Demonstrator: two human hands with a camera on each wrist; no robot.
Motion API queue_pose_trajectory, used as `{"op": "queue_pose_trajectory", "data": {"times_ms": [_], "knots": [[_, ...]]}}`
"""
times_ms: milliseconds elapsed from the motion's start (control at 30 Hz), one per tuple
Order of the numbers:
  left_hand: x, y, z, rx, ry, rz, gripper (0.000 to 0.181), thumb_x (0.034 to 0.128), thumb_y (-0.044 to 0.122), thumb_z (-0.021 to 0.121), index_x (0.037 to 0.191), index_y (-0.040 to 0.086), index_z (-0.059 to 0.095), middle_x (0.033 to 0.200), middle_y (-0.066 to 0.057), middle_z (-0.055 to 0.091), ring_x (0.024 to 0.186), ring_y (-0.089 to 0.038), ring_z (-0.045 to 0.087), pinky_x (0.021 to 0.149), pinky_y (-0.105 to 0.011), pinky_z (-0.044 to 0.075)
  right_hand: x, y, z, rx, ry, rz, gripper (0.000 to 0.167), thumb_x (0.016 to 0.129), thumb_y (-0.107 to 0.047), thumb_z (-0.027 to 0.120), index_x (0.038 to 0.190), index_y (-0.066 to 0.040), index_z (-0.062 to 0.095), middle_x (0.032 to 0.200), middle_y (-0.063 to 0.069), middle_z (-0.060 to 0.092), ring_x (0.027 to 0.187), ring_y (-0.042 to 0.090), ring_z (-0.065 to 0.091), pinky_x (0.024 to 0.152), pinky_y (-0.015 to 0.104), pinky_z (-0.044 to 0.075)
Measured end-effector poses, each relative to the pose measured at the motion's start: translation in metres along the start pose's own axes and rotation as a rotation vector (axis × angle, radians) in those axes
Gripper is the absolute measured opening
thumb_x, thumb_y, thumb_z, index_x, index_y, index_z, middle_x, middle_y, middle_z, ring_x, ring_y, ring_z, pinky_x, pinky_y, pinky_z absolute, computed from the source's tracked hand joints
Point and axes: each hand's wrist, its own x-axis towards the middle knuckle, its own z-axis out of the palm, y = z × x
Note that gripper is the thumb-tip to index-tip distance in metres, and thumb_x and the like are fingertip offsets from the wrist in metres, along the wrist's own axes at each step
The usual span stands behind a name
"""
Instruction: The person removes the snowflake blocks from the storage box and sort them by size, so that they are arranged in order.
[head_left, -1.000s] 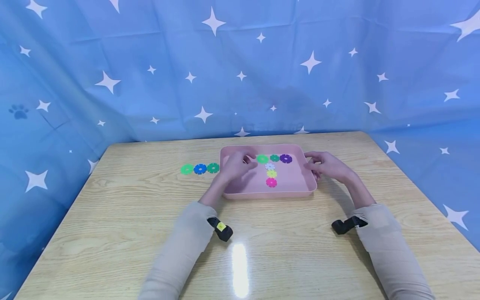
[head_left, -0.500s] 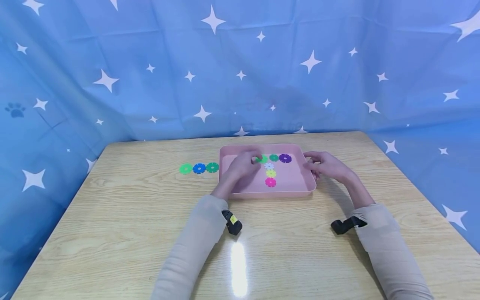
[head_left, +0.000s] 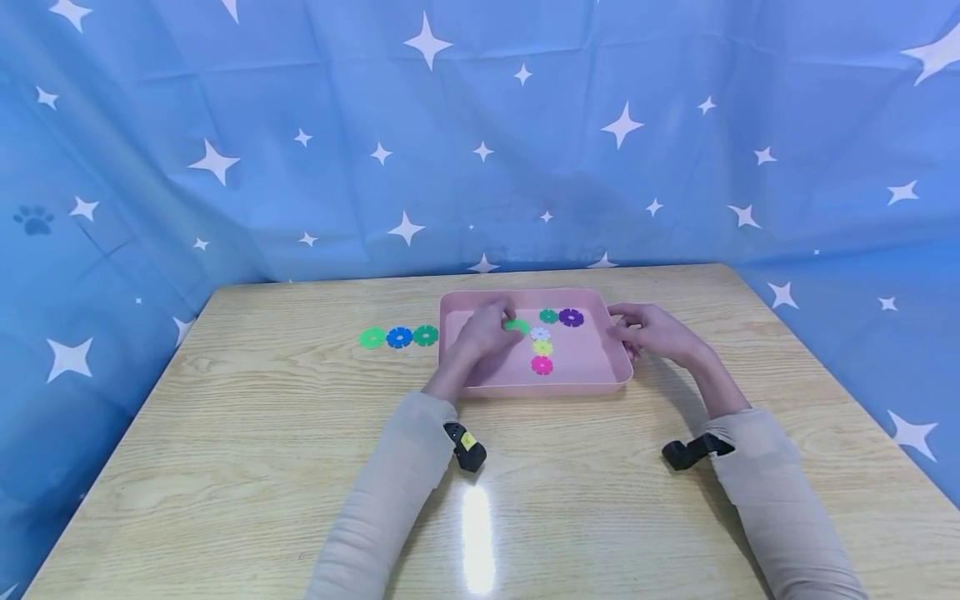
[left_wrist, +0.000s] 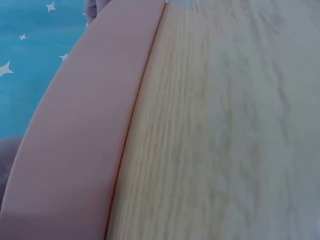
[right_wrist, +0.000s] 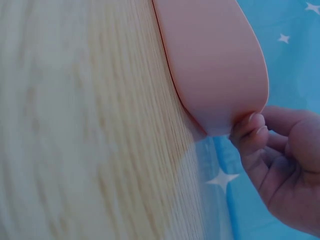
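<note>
My left hand [head_left: 483, 332] reaches into a pink tray [head_left: 538, 391] and pinches a light green notched plastic disc [head_left: 519, 326] between thumb and fingers. Right of it lie a dark green disc [head_left: 549, 317] and a purple disc [head_left: 572, 317]. A white disc [head_left: 540, 333], a yellow disc [head_left: 543, 347] and a pink disc [head_left: 542, 365] run in a column toward me. My right hand [head_left: 654, 331] holds the tray's right side. In the right wrist view, its curled fingers [right_wrist: 252, 132] touch the outer wall. The left wrist view mostly shows the tray wall [left_wrist: 75, 120].
Left of the tray, a light green disc [head_left: 372, 337], a blue disc [head_left: 400, 337] and a green disc [head_left: 426, 336] lie in a row on the wooden table [head_left: 262, 433]. A blue star-patterned cloth [head_left: 480, 150] hangs behind the table.
My left hand has moved right to the light green disc and taken hold of it. The disc has shifted slightly left and toward me. My right hand stays at the tray's side.
</note>
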Motion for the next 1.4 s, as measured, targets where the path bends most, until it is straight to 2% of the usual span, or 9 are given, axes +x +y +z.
{"op": "queue_pose_trajectory", "data": {"times_ms": [267,433,533,700,900,1033,1200,1400], "knots": [[-0.005,0.001,-0.005,-0.022,0.011,0.015,0.036,0.0886,0.015,0.079,0.111,0.003,0.053,0.106,-0.010,0.052,0.093,-0.023,0.051,0.082,-0.033,0.043,0.001,0.001,-0.001,-0.002,-0.001,-0.003,0.054,0.103,-0.016,0.058,0.148,0.007,0.040,0.084,0.014,0.057,0.061,0.020,0.055,0.061,0.037,0.049],[-0.007,0.000,-0.008,-0.102,0.014,0.031,0.034,0.0889,0.006,0.076,0.111,0.003,0.051,0.098,-0.009,0.052,0.089,-0.023,0.050,0.077,-0.031,0.043,0.001,0.003,-0.002,-0.006,0.000,0.010,0.055,0.103,-0.017,0.058,0.149,0.007,0.039,0.084,0.014,0.057,0.061,0.019,0.055,0.062,0.038,0.050],[-0.010,-0.002,-0.011,-0.142,0.028,0.044,0.032,0.0911,0.002,0.072,0.117,0.004,0.054,0.103,-0.008,0.056,0.091,-0.022,0.053,0.079,-0.031,0.047,0.000,0.003,-0.002,-0.008,0.000,0.008,0.054,0.103,-0.017,0.058,0.149,0.007,0.039,0.083,0.014,0.057,0.061,0.019,0.055,0.062,0.039,0.050],[-0.017,-0.006,-0.022,-0.180,0.081,0.071,0.034,0.0968,0.005,0.067,0.129,0.001,0.057,0.112,-0.010,0.060,0.098,-0.023,0.057,0.084,-0.031,0.051,0.001,0.003,-0.001,-0.014,0.002,0.006,0.054,0.103,-0.017,0.058,0.149,0.007,0.039,0.083,0.014,0.057,0.061,0.020,0.055,0.062,0.039,0.050],[-0.030,-0.010,-0.043,-0.321,0.144,0.076,0.029,0.0988,0.005,0.064,0.128,0.003,0.061,0.109,-0.013,0.061,0.087,-0.023,0.063,0.075,-0.029,0.057,0.002,0.003,-0.001,-0.012,0.001,0.008,0.054,0.103,-0.017,0.058,0.148,0.007,0.040,0.083,0.014,0.057,0.061,0.020,0.055,0.062,0.038,0.049],[-0.039,-0.018,-0.056,-0.388,0.179,0.052,0.027,0.0992,0.005,0.063,0.126,0.007,0.061,0.104,-0.013,0.062,0.080,-0.025,0.066,0.076,-0.036,0.058,0.001,0.005,-0.001,-0.005,-0.002,0.008,0.054,0.103,-0.016,0.059,0.148,0.006,0.040,0.084,0.014,0.058,0.061,0.020,0.055,0.061,0.037,0.050],[-0.047,-0.038,-0.071,-0.424,0.230,0.028,0.025,0.0987,0.005,0.063,0.124,0.007,0.061,0.100,-0.014,0.060,0.084,-0.037,0.067,0.080,-0.046,0.058,0.000,0.005,-0.002,-0.004,-0.003,0.007,0.055,0.103,-0.016,0.058,0.149,0.007,0.039,0.085,0.015,0.058,0.062,0.020,0.055,0.060,0.036,0.050],[-0.059,-0.064,-0.092,-0.386,0.281,0.025,0.025,0.0994,0.006,0.062,0.124,0.005,0.060,0.097,-0.015,0.061,0.078,-0.027,0.065,0.079,-0.049,0.057,0.001,0.003,-0.002,-0.002,-0.009,0.008,0.055,0.103,-0.016,0.058,0.149,0.008,0.038,0.085,0.015,0.058,0.061,0.019,0.055,0.061,0.038,0.051]]}}
